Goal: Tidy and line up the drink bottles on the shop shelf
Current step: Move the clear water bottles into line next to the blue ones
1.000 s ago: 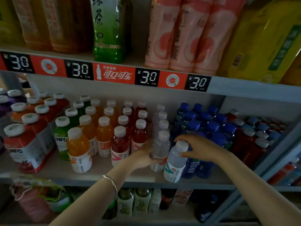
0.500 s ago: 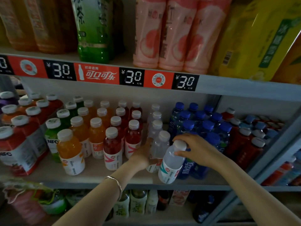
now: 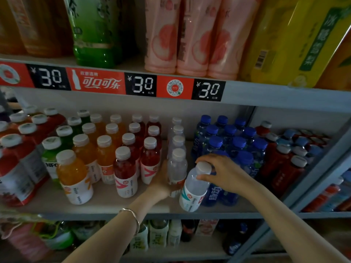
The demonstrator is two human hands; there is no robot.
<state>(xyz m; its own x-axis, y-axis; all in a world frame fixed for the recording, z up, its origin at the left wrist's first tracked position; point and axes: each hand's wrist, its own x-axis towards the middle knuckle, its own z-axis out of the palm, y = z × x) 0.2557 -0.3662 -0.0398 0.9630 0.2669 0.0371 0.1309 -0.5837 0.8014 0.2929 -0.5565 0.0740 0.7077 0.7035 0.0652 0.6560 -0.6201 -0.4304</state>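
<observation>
A clear bottle with a white cap and teal label (image 3: 193, 188) leans at the front of the middle shelf (image 3: 106, 207). My right hand (image 3: 222, 173) grips it around the cap and neck. Just left of it stands another clear bottle (image 3: 177, 168), first in a row of clear bottles (image 3: 177, 133). My left hand (image 3: 161, 183) holds its lower body from the left side. Rows of red (image 3: 126, 171) and orange (image 3: 73, 177) white-capped bottles stand further left.
Blue-capped bottles (image 3: 237, 147) pack the space right of my right hand, with dark red bottles (image 3: 284, 168) beyond them. Larger red juice bottles (image 3: 17, 168) fill the far left. Tall bottles (image 3: 191, 35) stand on the shelf above; more drinks (image 3: 157, 234) sit below.
The view has shifted right and closer. My right hand has tilted the teal-labelled bottle a little nearer the clear row; my left hand stays on the neighbouring bottle.
</observation>
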